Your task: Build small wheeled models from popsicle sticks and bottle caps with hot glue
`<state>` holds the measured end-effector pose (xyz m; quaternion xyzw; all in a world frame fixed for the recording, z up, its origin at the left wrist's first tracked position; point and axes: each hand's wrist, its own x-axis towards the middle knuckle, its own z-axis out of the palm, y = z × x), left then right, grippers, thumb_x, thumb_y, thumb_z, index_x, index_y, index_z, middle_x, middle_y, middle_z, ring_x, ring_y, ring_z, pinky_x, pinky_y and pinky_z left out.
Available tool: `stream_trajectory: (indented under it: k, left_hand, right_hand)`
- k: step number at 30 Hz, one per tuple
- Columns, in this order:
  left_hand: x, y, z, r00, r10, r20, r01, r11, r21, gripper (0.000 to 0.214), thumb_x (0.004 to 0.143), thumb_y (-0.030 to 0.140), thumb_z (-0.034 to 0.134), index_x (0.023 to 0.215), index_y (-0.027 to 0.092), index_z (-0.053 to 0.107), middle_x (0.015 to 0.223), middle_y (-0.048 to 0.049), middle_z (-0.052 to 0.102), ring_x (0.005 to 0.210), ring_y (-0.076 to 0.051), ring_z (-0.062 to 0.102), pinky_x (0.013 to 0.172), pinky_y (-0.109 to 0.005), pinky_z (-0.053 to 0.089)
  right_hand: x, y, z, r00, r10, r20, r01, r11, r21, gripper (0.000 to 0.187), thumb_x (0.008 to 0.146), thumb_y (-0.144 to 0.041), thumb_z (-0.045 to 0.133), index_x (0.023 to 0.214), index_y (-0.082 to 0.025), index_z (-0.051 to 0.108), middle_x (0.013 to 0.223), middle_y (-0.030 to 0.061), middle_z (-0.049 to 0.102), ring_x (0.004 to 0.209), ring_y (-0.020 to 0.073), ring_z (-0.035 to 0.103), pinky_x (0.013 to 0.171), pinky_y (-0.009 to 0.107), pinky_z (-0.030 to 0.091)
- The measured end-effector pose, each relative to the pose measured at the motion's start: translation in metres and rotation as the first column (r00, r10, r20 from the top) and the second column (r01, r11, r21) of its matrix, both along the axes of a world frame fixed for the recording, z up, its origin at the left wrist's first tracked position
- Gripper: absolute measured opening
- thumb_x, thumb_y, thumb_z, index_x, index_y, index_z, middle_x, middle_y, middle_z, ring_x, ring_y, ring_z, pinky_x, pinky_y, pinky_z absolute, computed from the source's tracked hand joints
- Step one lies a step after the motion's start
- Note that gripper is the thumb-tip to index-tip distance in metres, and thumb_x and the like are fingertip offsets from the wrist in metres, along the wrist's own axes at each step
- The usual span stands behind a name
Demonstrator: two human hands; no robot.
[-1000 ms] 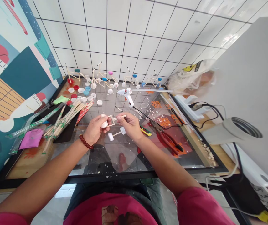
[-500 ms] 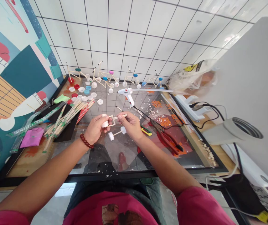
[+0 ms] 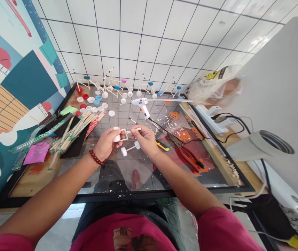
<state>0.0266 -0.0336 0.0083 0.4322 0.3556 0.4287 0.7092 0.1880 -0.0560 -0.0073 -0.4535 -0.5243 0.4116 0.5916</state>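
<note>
My left hand (image 3: 108,142) is closed on a white bottle cap (image 3: 116,134) that is joined to a small frame of wooden sticks (image 3: 127,134). My right hand (image 3: 144,138) pinches a short wooden stick (image 3: 135,129) whose left end meets the frame; whether it is stuck there I cannot tell. Just below the hands, two white caps joined by a stick (image 3: 130,148) lie on the glass tabletop (image 3: 96,181). Beyond the hands rests a white hot glue gun (image 3: 141,104) with a glue stick in its back.
Small stick-and-cap models (image 3: 117,87) stand along the back edge. Loose caps (image 3: 111,113) and a pile of wooden sticks (image 3: 73,130) lie left. On the right are a yellow-green cutter (image 3: 162,145), red-handled pliers (image 3: 189,158), a black cord, a power strip (image 3: 211,120) and a grey lamp (image 3: 258,148).
Almost nothing differs. Both hands keep the same hold in the same place; the view has shifted very slightly.
</note>
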Motion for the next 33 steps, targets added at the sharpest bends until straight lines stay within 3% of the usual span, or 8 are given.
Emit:
stream_trajectory:
  k: [22, 33]
  left_hand:
    - [0.0000, 0.0002, -0.0052, 1.000, -0.001, 0.016, 0.001, 1.000, 0.019, 0.023, 0.077, 0.035, 0.069, 0.076, 0.013, 0.064, 0.070, -0.0008, 0.060, 0.049, -0.007, 0.052, 0.043, -0.020, 0.035]
    - [0.0002, 0.0001, 0.0002, 1.000, -0.003, 0.011, 0.003, 1.000, -0.003, 0.024, 0.075, 0.036, 0.070, 0.074, 0.013, 0.063, 0.069, -0.0004, 0.060, 0.049, -0.008, 0.052, 0.043, -0.020, 0.034]
  right_hand:
    - [0.0003, -0.0008, 0.0042, 1.000, 0.010, 0.014, -0.010, 1.000, -0.024, 0.040, 0.075, -0.059, 0.068, 0.083, -0.020, 0.064, 0.066, -0.0013, 0.064, 0.059, 0.0115, 0.059, 0.062, 0.027, 0.052]
    - [-0.0004, -0.0005, 0.0030, 1.000, 0.000, 0.006, 0.000, 1.000, -0.028, 0.041, 0.074, -0.060, 0.069, 0.083, -0.020, 0.065, 0.067, -0.0013, 0.064, 0.059, 0.0116, 0.058, 0.064, 0.028, 0.052]
